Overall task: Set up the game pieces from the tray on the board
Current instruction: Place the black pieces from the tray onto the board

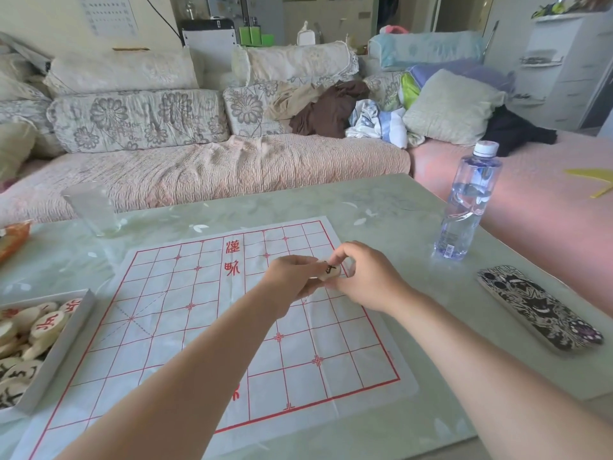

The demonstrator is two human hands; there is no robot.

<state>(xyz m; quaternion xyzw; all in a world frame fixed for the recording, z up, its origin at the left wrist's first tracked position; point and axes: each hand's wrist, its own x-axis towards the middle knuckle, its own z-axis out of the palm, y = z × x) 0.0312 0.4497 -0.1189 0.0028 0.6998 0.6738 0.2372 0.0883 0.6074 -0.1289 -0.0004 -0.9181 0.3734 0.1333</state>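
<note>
Both hands meet above the right half of the xiangqi board [205,327], a thin sheet printed with a red grid that lies flat on the pale green worktop [381,200]. Between them they hold one round, cream-coloured xiangqi piece [330,270] bearing a black character. The left hand [292,277] grips it from the left with curled fingers, and the right hand [365,277] pinches its right edge with fingertips bent over the top. The piece is over the board's far right area; whether it touches the sheet cannot be told.

At the near left edge of the worktop sits the grey tray [56,356], just beside the board's left margin. It holds a heap of pieces [49,322], some marked in red and some in black.

To the right of the board stands a clear water bottle [467,207], upright with a white cap. Nearer on that side lies a phone [537,307] in a black-and-white patterned case. A clear glass [93,207] stands at the far left. Beyond the worktop is a sofa [199,167] with flowered cushions.
</note>
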